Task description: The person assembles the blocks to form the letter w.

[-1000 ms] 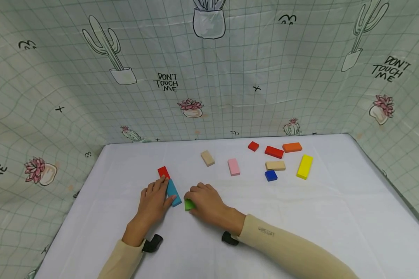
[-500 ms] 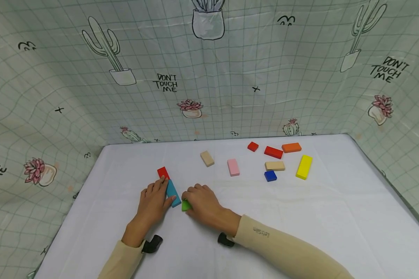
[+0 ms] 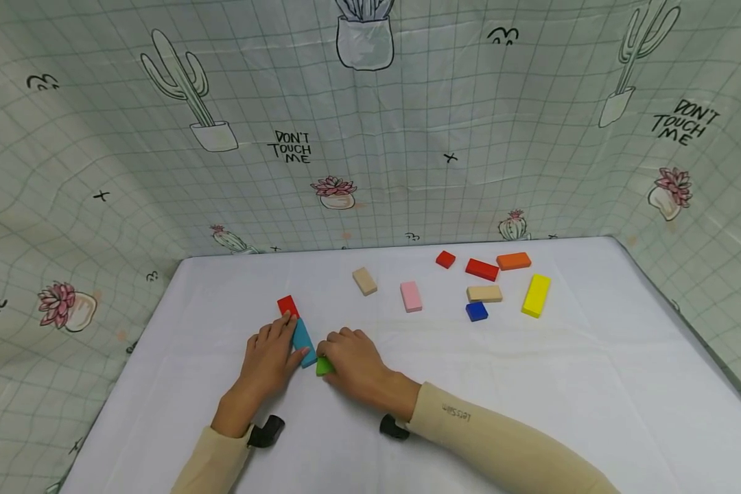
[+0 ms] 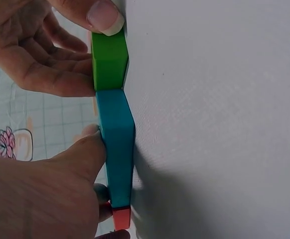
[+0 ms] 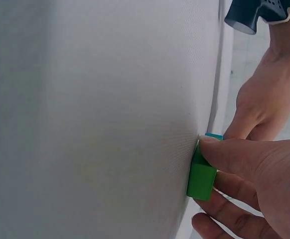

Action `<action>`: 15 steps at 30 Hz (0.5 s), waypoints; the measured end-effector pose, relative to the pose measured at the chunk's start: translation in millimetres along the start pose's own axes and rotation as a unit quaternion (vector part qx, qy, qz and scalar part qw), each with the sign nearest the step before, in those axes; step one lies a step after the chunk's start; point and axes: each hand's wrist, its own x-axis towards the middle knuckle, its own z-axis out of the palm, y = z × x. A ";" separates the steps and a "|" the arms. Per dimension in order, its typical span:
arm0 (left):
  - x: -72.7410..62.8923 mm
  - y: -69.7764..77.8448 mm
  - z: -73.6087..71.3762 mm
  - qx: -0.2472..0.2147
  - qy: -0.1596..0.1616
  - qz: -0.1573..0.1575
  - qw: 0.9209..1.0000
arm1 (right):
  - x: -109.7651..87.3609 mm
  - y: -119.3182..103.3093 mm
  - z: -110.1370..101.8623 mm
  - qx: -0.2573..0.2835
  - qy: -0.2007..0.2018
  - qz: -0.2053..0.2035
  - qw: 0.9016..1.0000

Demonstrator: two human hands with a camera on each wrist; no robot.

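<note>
A blue block (image 3: 304, 342) lies flat on the table with a red block (image 3: 287, 305) at its far end. My left hand (image 3: 268, 359) rests along these two, its thumb on the near part of the blue block and a fingertip where red meets blue. Between thumb and fingers, my right hand (image 3: 355, 363) pinches a green block (image 4: 110, 60). In the left wrist view the green block's end meets the end of the blue block (image 4: 117, 144). The right wrist view shows the thumb on one side of the green block (image 5: 202, 179) and fingers on the other.
Beyond my hands lie a beige block (image 3: 365, 281) and a pink block (image 3: 411, 296). Farther right are a small red block (image 3: 446, 259), a longer red block (image 3: 482, 269), an orange block (image 3: 514, 261), another beige block (image 3: 484, 293), a dark blue block (image 3: 477, 311) and a yellow block (image 3: 536, 296).
My right hand has slid left with the green block, closing the gap to the blue block. The left hand has stayed in place on the blue and red blocks.
</note>
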 end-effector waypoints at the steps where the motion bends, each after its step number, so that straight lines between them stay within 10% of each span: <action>1: 0.1 -0.4 0.0 -0.001 0.000 0.000 1.000 | 0.0 -0.3 -0.1 0.000 0.000 0.000 1.000; 15: 0.1 -0.4 -0.5 0.000 0.003 0.004 1.000 | -2.7 0.2 -1.8 0.005 -0.009 0.004 1.000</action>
